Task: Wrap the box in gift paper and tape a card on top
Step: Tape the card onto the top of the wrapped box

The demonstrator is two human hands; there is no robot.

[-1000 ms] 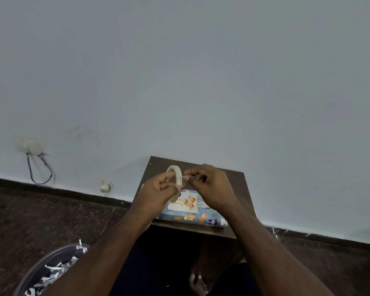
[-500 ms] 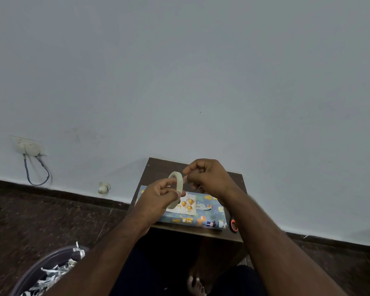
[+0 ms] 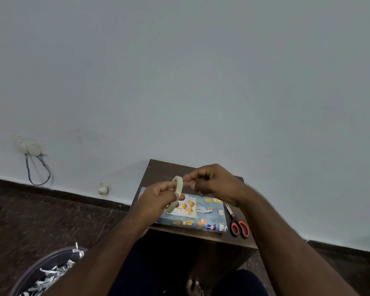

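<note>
A flat box wrapped in blue animal-print paper (image 3: 207,216) lies on a small dark wooden table (image 3: 162,169). A white card with gold balloons (image 3: 185,208) rests on its left half. Above the box, my left hand (image 3: 156,199) grips a roll of clear tape (image 3: 177,185) held upright. My right hand (image 3: 212,183) pinches the tape's free end just right of the roll, and a short clear strip spans between them. Part of the card is hidden behind my left hand and the roll.
Red-handled scissors (image 3: 237,223) lie on the table right of the box. A purple bin with shredded paper (image 3: 49,272) stands on the floor at lower left. A wall socket with a blue cable (image 3: 30,146) is at left. My bare foot (image 3: 193,285) shows below.
My right hand has drawn away from the roll to the right, pulling out a short strip of tape. The view shifted, and the scissors now show beside the box.
</note>
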